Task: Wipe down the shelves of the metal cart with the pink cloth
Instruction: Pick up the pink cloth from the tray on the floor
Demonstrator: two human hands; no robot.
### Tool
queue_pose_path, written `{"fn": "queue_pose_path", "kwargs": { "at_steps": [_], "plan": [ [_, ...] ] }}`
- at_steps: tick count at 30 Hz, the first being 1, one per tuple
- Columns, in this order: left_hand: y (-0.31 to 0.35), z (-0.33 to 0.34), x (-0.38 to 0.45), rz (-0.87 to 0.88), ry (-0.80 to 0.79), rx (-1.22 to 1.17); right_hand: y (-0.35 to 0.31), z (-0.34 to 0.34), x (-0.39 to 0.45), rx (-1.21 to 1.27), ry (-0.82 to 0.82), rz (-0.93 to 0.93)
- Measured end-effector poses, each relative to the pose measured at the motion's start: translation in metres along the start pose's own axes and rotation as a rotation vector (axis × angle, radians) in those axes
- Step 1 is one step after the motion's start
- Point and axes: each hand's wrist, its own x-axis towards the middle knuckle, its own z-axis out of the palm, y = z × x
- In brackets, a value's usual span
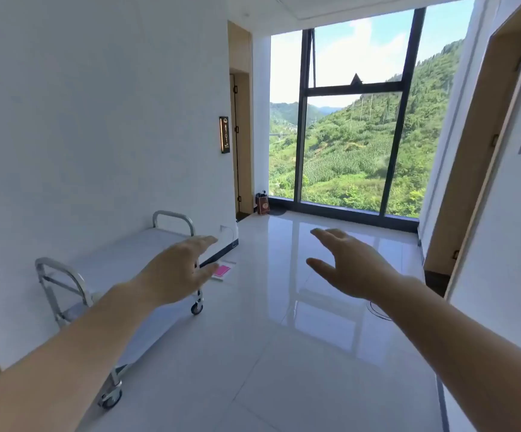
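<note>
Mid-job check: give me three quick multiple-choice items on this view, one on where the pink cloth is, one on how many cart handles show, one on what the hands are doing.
1. Where does the pink cloth lie?
A. on the cart's top shelf
B. on the floor past the cart
C. in the left hand

2. How many looped handles show on the metal cart?
A. one
B. two
C. four

3. What state are the left hand and right hand in?
A. both open, holding nothing
B. both gripping the cart
C. right holds the cloth

Answers: 1 B, it lies on the tiles beyond the cart's far end. 2 B, one loop at each end. 3 A, fingers are spread in the air.
</note>
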Motion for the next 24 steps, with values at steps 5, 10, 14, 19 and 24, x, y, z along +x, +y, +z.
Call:
{"fn": "queue_pose_path", "kwargs": {
  "at_steps": [5,10,14,19,24],
  "plan": [
    [-0.045,0.038,0.041,0.008,-0.027,-0.037,0.017,0.040,0.049,0.003,-0.036,0.053],
    [-0.075,0.083,0.091,0.021,-0.058,-0.080,0.049,0.081,0.083,-0.006,-0.063,0.099],
    [-0.089,0.119,0.134,0.036,-0.102,-0.099,0.086,0.114,0.099,0.020,-0.106,0.155],
    [-0.098,0.179,0.187,0.005,-0.127,-0.150,0.154,0.158,0.117,0.065,-0.170,0.224],
    [-0.092,0.240,0.248,-0.039,-0.149,-0.169,0.240,0.190,0.160,0.080,-0.231,0.202]
  ]
}}
